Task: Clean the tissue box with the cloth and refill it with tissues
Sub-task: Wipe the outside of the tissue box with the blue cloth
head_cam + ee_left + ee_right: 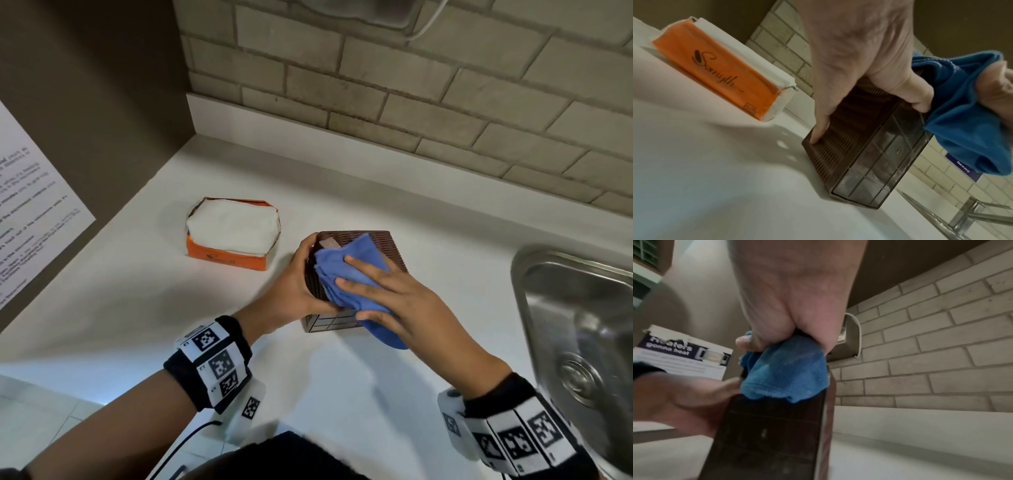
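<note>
A brown woven tissue box (383,246) stands on the white counter (137,291), its clear gridded face (879,170) towards me. My left hand (313,274) grips the box from the left, thumb on the woven side (818,134) and fingers over the top edge. My right hand (363,291) holds a bunched blue cloth (346,267) and presses it onto the top of the box. In the right wrist view the cloth (785,369) bulges out between thumb and fingers over the box (772,434). An orange pack of white tissues (233,233) lies open to the left, apart from the box.
A steel sink (524,274) is sunk into the counter at the right, with its tap (966,216) behind. A brick wall (411,102) runs along the back. A printed notice (34,205) hangs on the brown side wall at the left.
</note>
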